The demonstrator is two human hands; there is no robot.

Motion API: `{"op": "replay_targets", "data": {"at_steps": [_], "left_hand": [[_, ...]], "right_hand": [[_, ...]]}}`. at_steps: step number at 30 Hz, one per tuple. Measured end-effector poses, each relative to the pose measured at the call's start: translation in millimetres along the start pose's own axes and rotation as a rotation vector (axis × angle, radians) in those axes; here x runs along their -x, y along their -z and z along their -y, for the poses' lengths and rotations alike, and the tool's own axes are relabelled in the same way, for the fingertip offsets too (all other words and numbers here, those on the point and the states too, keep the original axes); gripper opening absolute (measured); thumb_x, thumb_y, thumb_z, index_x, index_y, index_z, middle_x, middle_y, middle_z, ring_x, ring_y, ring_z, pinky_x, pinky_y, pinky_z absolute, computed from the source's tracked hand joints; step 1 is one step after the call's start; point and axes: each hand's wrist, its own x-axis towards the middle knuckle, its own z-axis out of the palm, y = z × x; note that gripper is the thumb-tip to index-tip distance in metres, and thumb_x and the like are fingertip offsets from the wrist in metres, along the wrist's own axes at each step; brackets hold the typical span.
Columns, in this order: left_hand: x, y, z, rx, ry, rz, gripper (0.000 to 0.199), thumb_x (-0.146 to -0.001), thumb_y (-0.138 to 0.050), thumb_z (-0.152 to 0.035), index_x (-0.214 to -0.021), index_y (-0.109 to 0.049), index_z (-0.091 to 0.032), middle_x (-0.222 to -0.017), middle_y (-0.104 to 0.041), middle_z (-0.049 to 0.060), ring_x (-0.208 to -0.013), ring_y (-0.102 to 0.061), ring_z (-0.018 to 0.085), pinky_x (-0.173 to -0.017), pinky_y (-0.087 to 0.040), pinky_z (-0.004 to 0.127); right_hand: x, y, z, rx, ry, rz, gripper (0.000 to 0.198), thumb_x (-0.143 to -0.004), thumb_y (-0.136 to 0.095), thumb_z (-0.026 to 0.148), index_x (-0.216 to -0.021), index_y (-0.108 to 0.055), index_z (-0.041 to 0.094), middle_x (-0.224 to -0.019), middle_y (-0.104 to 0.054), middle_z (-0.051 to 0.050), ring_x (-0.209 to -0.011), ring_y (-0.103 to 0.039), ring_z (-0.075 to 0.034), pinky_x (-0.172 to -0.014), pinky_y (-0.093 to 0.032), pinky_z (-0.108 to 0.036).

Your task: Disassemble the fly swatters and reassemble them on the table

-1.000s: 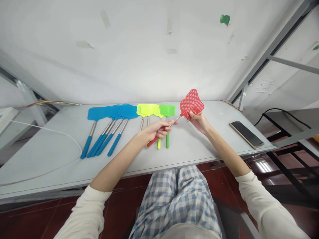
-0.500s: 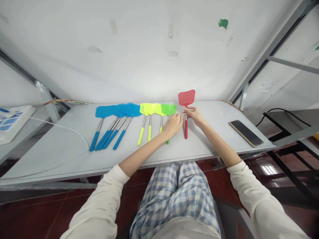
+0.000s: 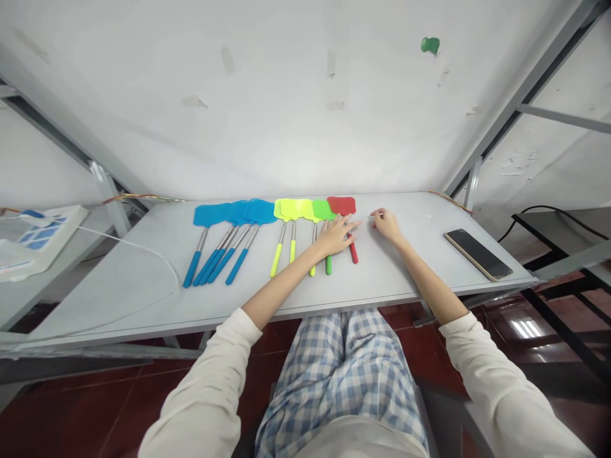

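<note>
My left hand (image 3: 338, 235) lies with its fingers spread over the shafts of a green fly swatter (image 3: 323, 209) and a red fly swatter (image 3: 342, 205). The red head rests at the right end of a row, its edge meeting the green one. My right hand (image 3: 386, 225) is just right of the red swatter, apart from it and holding nothing, with its fingers loosely bent and a gap between them. Several yellow fly swatters (image 3: 289, 208) overlap left of the green one. Further left lie several blue fly swatters (image 3: 258, 211), heads overlapping and handles toward me.
A phone (image 3: 478, 254) lies at the right of the grey table (image 3: 405, 273). A thin white cable (image 3: 138, 247) curves across its left side. At far left sits a white and blue object (image 3: 42, 238). Metal frame posts flank the table, and a wall stands behind it.
The red fly swatter was in my right hand, raised; now it lies down beside the green one. My right hand has let go and moved right. My left hand's fingers have spread over the shafts.
</note>
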Motion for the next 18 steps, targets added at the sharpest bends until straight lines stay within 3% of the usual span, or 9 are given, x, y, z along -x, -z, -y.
{"op": "replay_targets", "data": {"at_steps": [4, 18], "left_hand": [[-0.2, 0.0, -0.3, -0.095, 0.042, 0.1, 0.047, -0.095, -0.035, -0.043, -0.14, -0.048, -0.038, -0.159, -0.029, 0.003, -0.147, -0.017, 0.04, -0.108, -0.007, 0.075], [83.3, 44.7, 65.0, -0.24, 0.212, 0.129, 0.05, -0.096, -0.029, -0.046, -0.146, -0.034, -0.046, -0.161, -0.026, 0.0, -0.147, -0.018, 0.036, -0.104, 0.001, 0.079]], "right_hand": [[5.0, 17.0, -19.1, 0.025, 0.033, -0.01, 0.027, -0.084, -0.041, 0.028, -0.092, -0.064, 0.016, -0.061, -0.062, -0.002, -0.058, -0.052, -0.016, -0.069, -0.042, -0.029], [14.1, 11.9, -16.0, 0.214, 0.208, 0.059, 0.03, -0.086, -0.038, 0.026, -0.088, -0.066, 0.017, -0.061, -0.056, -0.002, -0.058, -0.048, -0.016, -0.065, -0.036, -0.029]]}}
